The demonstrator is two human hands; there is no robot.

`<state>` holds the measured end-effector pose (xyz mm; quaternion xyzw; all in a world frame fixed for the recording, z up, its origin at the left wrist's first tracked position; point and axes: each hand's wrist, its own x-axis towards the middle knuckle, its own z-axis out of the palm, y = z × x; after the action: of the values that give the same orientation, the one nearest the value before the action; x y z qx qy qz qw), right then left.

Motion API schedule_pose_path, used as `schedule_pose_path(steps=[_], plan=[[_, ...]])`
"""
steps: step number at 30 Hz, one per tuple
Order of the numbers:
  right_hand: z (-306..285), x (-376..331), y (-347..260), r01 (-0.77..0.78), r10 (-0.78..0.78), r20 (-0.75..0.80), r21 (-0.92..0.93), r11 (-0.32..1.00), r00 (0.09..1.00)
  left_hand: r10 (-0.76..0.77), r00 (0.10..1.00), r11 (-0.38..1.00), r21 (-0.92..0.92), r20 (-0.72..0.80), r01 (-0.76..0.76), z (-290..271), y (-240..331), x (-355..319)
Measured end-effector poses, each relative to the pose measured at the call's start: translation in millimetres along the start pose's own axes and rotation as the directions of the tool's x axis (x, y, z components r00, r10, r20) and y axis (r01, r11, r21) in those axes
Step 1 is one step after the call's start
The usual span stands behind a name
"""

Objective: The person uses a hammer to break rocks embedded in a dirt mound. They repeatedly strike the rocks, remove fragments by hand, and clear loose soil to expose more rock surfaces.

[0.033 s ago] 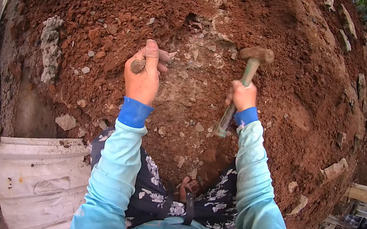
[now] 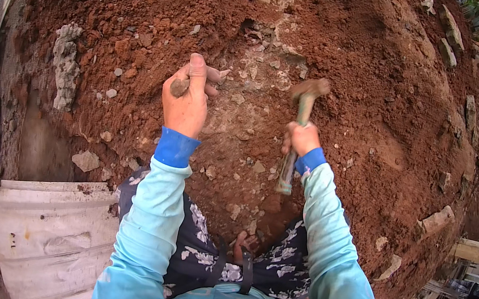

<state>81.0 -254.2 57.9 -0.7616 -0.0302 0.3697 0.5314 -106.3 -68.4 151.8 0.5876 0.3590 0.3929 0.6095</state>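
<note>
Red dirt mound (image 2: 116, 15) w/ stones; white sack (image 2: 48, 231) lower-left.

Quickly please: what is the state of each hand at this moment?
Left hand: closed around a chisel, its tip against the red earth.
Right hand: closed around the handle of a hammer.

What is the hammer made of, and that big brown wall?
The hammer in the right hand looks like dull metal, caked with mud. The wall seems to be crumbly reddish-brown earth with pale stones stuck in it.
</note>
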Motion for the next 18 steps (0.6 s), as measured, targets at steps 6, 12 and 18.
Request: schedule_pose_path(steps=[6,12,18], plan=[[-5.7,-72.4,44.2,-0.511,0.454,0.417,0.030,0.859,0.787,-0.005,1.000,1.000,0.003,-0.028,0.005,-9.3,0.0,3.3],[-4.3,-81.8,-80.7,0.175,-0.195,0.033,0.312,0.934,0.980,0.001,1.000,1.000,0.030,-0.006,-0.001,-15.4,-6.3,-0.5],[36.3,-14.6,17.2,0.048,-0.037,-0.067,0.176,0.983,0.997,-0.020,1.000,1.000,-0.009,0.016,0.021,1.8,-2.7,1.5]])
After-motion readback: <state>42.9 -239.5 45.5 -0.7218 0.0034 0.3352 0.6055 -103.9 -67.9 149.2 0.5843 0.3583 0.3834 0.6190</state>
